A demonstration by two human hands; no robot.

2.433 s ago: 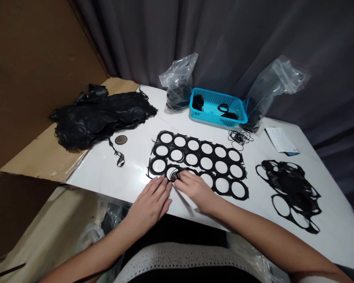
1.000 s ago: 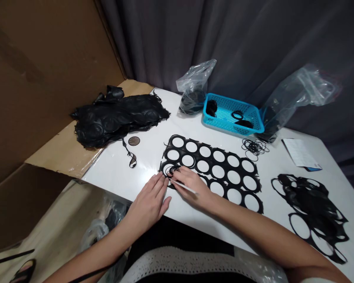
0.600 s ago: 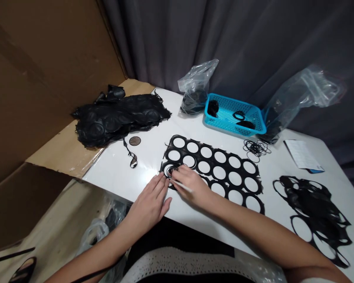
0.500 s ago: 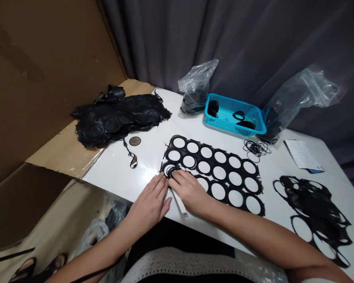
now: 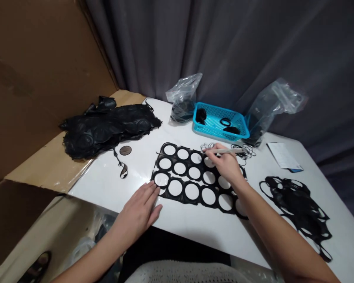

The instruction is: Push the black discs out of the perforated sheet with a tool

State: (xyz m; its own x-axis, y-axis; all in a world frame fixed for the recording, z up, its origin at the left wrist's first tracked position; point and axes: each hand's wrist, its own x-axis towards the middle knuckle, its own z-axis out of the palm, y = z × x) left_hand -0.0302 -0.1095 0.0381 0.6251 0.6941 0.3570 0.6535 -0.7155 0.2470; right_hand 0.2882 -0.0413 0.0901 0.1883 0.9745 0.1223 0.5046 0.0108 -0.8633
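Note:
On the table lies a black rubber sheet [image 5: 186, 184] with rows of round holes. My left hand [image 5: 138, 208] rests flat, fingers stretched, its fingertips on the sheet's lower left edge beside a black ring [image 5: 161, 179]. Over the sheet's upper right part, my right hand [image 5: 227, 164] is closed around a slim white pen-like tool [image 5: 224, 151]; I cannot make out its tip. Thin black rings [image 5: 208, 146] show at the right fingertips; whether they are gripped or lying there is unclear. More thin rings [image 5: 244, 152] lie in a tangle just beyond that hand.
A blue basket [image 5: 221, 136] holding black rings stands at the back, between two clear plastic bags [image 5: 184, 96] with black contents. Stacked black sheets [image 5: 106, 129] lie at left, near a dark disc [image 5: 125, 150]. Black scrap [image 5: 297, 206] and a white paper [image 5: 284, 156] are at right.
My right hand has moved from beside the left hand to the sheet's upper right, along with the white tool. The left hand stays at the sheet's left edge. The view has shifted slightly.

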